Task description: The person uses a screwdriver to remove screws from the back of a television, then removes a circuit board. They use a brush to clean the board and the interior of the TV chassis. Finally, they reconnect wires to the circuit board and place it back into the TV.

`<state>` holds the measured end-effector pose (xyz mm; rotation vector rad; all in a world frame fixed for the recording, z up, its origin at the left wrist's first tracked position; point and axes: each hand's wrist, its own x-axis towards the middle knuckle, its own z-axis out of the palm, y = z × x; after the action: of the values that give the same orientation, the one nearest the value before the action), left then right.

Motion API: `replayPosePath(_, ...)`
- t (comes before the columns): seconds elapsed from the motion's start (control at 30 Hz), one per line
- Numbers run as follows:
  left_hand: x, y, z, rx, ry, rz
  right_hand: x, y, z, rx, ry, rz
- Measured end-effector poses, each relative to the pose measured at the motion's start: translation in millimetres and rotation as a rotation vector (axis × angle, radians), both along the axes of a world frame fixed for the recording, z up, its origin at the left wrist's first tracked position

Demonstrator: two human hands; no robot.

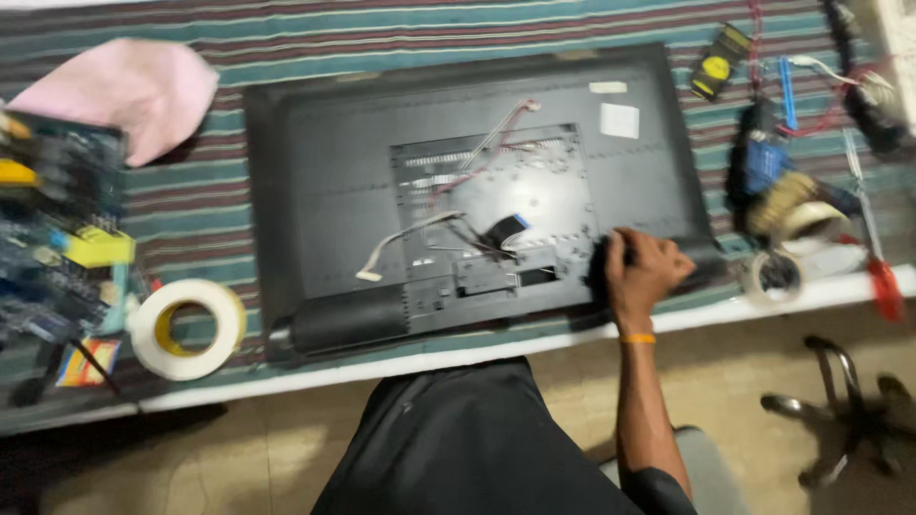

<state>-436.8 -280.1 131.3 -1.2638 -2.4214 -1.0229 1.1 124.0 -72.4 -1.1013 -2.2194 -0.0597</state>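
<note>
A black flat-panel monitor (334, 181) lies face down on a striped cloth, its metal back plate (496, 210) exposed with loose white and red cables. My right hand (641, 270) rests on the monitor's lower right corner, fingers curled over a dark object I cannot identify. An orange band circles that wrist. My left hand is out of view. The picture is motion-blurred.
A white tape roll (186, 327) sits near the table's front edge at left, beside circuit boards (57, 229) and a pink cloth (129, 91). More tape rolls (797, 243), a yellow meter (718, 63), wires and a red-handled tool (883, 281) crowd the right. A chair base (844, 410) stands on the floor.
</note>
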Motion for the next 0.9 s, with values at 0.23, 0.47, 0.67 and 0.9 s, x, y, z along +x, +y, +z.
replayPosePath(0.23, 56.2, 96.6, -3.2, 0.005, -0.090, -0.082, 44.0, 39.0, 11.1, -0.224, 0.382, 0.057)
replayPosePath(0.47, 104.2, 109.5, 16.1, -0.028, -0.056, -0.025, 159.4, 199.6, -0.5, -0.190, 0.436, -0.078)
replayPosePath(0.67, 97.4, 116.2, -9.6, -0.084, 0.419, -0.001, 167.2, 291.0, 36.3, -0.159, -0.500, 0.053)
replayPosePath(0.9, 56.4, 102.1, -88.3, 0.061, 0.130, 0.301, 158.9, 320.8, 58.0, -0.723, -0.628, 0.054)
